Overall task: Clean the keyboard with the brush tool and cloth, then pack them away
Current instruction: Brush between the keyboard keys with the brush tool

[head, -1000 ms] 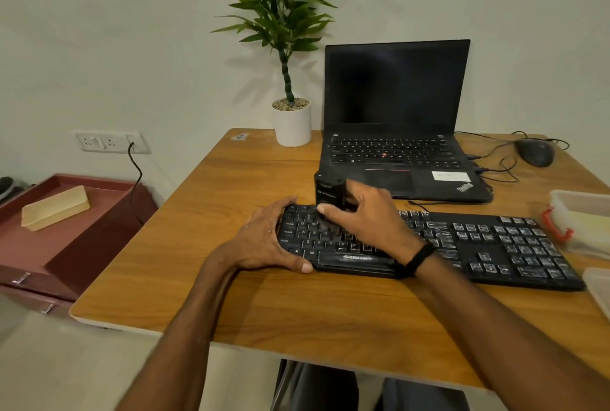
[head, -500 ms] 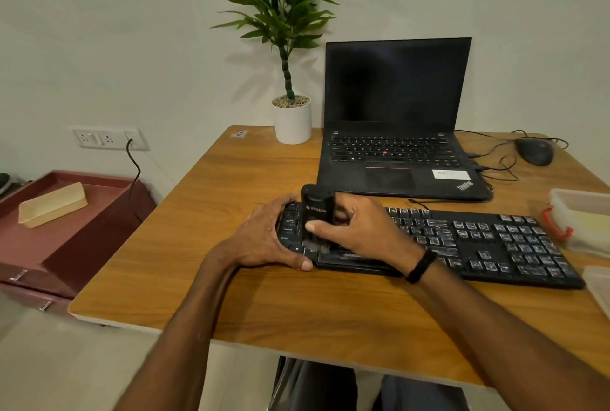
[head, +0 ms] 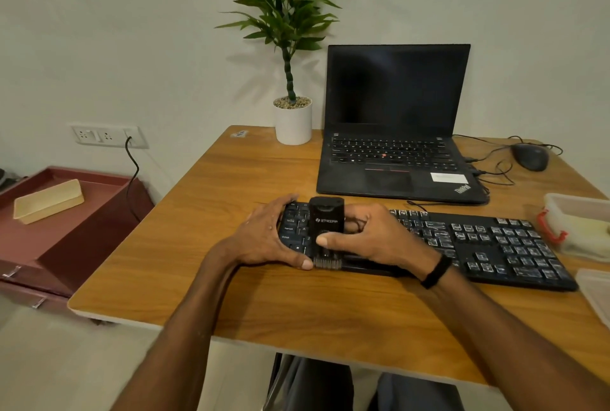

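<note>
Centrally, a black keyboard (head: 478,239) lies on the wooden desk (head: 264,305), near its front edge and just in front of an open laptop (head: 396,113) with a dark screen. The left hand (head: 264,235) grips the keyboard's left end, fingers curled over the back edge and thumb along the front edge. The right hand (head: 373,239) pinches the black brush (head: 326,222), thumb on its front face and fingers curled behind. The brush stands roughly upright, its bristles (head: 326,262) down at the keyboard's front edge, just beside the left thumb. A black band (head: 435,270) circles the right wrist. At the rear, a plant in a white pot (head: 293,123) stands left of the laptop; a wired mouse (head: 529,156) lies to its right. At the desk's right edge, a clear box (head: 581,209) with a red clasp holds something pale yellow that cannot be identified.
</note>
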Motion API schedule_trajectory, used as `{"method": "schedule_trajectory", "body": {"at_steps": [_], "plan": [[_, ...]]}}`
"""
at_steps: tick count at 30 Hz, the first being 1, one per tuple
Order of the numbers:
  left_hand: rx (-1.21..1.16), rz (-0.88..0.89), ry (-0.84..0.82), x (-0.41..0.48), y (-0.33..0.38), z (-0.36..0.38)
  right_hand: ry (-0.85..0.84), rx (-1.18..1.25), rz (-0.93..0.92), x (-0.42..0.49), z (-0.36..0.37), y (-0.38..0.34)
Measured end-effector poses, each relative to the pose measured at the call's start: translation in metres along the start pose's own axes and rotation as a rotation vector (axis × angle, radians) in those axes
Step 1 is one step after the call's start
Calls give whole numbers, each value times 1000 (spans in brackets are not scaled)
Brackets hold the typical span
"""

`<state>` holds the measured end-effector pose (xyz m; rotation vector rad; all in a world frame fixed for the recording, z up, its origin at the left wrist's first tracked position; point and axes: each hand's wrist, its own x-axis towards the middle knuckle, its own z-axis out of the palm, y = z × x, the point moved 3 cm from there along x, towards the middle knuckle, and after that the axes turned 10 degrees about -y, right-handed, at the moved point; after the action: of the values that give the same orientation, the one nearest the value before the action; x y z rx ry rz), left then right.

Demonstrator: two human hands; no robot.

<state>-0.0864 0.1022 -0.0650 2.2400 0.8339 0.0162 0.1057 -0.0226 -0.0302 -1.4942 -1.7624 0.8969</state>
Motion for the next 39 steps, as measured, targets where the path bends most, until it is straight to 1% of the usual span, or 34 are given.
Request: {"method": "schedule_trajectory", "body": {"at_steps": [2, 3, 4, 6, 7, 8, 9, 11, 13, 15, 17, 19, 21, 22, 24, 25, 26, 27, 29, 30, 31, 33, 34, 35, 37, 38, 39], "plan": [[5, -6, -6, 0, 2, 1, 155, -93, -25, 0, -7, -2], [4, -8, -2, 1, 2, 0, 183, -82, -35, 0, -9, -2], [2, -8, -2, 2, 1, 0, 148, -42, -39, -1, -9, -5], [4, -5, -8, 1, -1, -1, -45, 27, 10, -1, 1, -5], [3, -3, -16, 1, -2, 0, -96, 40, 22, -2, 7, -5], [0, 2, -23, 0, -2, 0, -92, 75, 11, -2, 8, -5], [-6, 4, -24, 0, -2, 0, -34, 146, -2, 0, 5, -5], [-11, -1, -19, 1, 0, -2, 148, 334, -8, 4, -9, -2], [-4, -8, -12, 1, 0, -3, 289, 512, -12, 9, -25, 3], [1, -7, -17, 2, 1, -2, 368, 660, -14, 14, -35, 10], [-1, 1, -26, 2, 2, 0, 399, 707, -8, 21, -41, 12], [8, 11, -23, 4, 2, 2, 381, 675, 12, 29, -42, 14], [17, 16, -19, 4, 0, 1, 340, 543, 51, 40, -39, 11], [15, 12, -18, 4, -1, 1, 332, 392, 69, 44, -37, 8], [18, -1, -12, 4, -3, 1, 352, 12, 82, 51, -30, 0], [25, -3, -5, 4, -3, 1, 357, -111, 75, 52, -26, -4], [33, -1, 2, 4, -3, 2, 315, -150, 68, 52, -22, -6], [38, 5, 9, 5, -3, 3, 221, -121, 67, 53, -19, -4], [49, 18, 16, 5, -3, 4, -17, 49, 88, 51, -11, 0], [49, 19, 13, 5, -3, 4, -52, 74, 89, 50, -10, 1], [45, 16, 9, 4, -4, 5, -6, 45, 92, 49, -12, 1], [38, 11, 10, 4, -4, 4, 243, -150, 97, 48, -22, -1], [39, 9, 12, 4, -3, 3, 299, -181, 86, 46, -25, -1], [39, 10, 11, 5, -3, 3, 266, -153, 76, 46, -26, 2], [40, 11, 3, 5, -2, 4, 42, 79, 67, 44, -19, 11], [42, 11, 0, 4, -3, 5, -16, 134, 59, 42, -14, 13], [44, 9, 1, 3, -4, 5, -1, 111, 49, 41, -11, 13]]}}
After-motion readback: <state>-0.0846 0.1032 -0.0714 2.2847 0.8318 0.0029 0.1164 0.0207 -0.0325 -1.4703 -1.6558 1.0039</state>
